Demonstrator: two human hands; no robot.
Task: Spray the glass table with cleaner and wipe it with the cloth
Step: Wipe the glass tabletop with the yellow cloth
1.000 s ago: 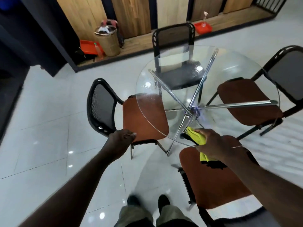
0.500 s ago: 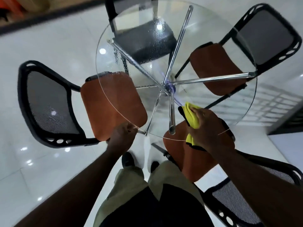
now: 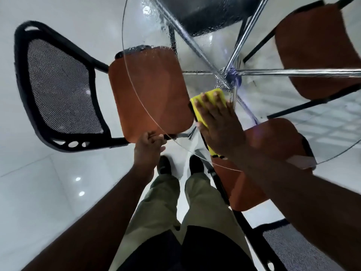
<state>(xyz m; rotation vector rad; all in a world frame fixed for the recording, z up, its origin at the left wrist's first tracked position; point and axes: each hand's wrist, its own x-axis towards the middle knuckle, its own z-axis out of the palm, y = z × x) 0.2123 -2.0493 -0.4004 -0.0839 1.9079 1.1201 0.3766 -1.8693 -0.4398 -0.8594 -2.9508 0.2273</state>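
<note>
Firmly, right hand [image 3: 220,130] presses yellow cloth [image 3: 211,96] onto glass table [image 3: 140,26], fingers straight; left hand [image 3: 149,147] curls around its rim.

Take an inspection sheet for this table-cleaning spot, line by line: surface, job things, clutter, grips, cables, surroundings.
Surface: glass table, round, with droplets across its far part; chrome legs show through it.
Job's things: yellow cloth flat on the glass near the centre; cleaner bottle not in view.
Clutter: nothing seen.
Grips: right hand flat, pressing the cloth; left hand curled at the near rim, seemingly gripping it.
Cables: nothing seen.
Surroundings: chairs with orange seats and black mesh backs, pushed partly under the table; glossy white floor.
</note>
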